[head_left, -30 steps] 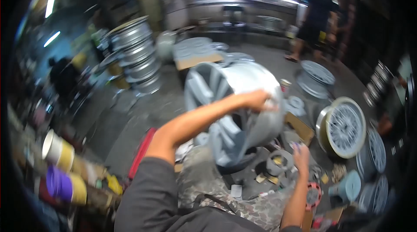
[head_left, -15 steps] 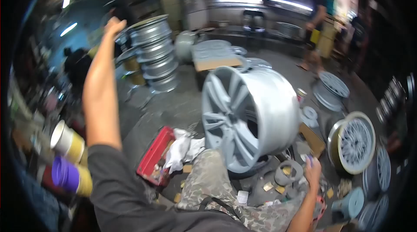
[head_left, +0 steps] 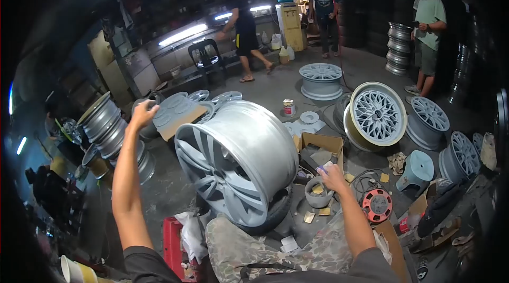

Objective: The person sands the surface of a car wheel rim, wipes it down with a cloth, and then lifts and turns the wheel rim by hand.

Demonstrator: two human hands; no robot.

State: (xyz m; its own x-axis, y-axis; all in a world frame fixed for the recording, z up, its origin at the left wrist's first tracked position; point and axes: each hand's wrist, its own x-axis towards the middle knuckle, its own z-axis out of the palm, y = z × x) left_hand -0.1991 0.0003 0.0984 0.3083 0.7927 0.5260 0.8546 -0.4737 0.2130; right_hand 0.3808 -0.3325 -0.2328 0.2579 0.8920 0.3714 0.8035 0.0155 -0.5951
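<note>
Raised at the left, my left hand (head_left: 141,115) has its fingers pressed together around something small and dark that I cannot make out. It is in the air, apart from the big wheel rim. My right hand (head_left: 333,178) is closed on a small purple item (head_left: 322,168), just above a grey ring-shaped piece (head_left: 317,198). Between my arms, the large silver-grey rim (head_left: 254,142) stands tilted on a dark tire (head_left: 280,210), its spoked face turned left.
Stacked rims (head_left: 103,126) stand left; a mesh rim (head_left: 377,114), cardboard box (head_left: 323,145), red cable reel (head_left: 377,205) and blue stool (head_left: 416,169) lie right. A red tray (head_left: 173,248) is near my knees. Three people stand or walk farther back.
My left hand went from over the rim up to the left and is now lower than half a second ago. The view has turned right, showing more people. My right hand still grips the purple item.
</note>
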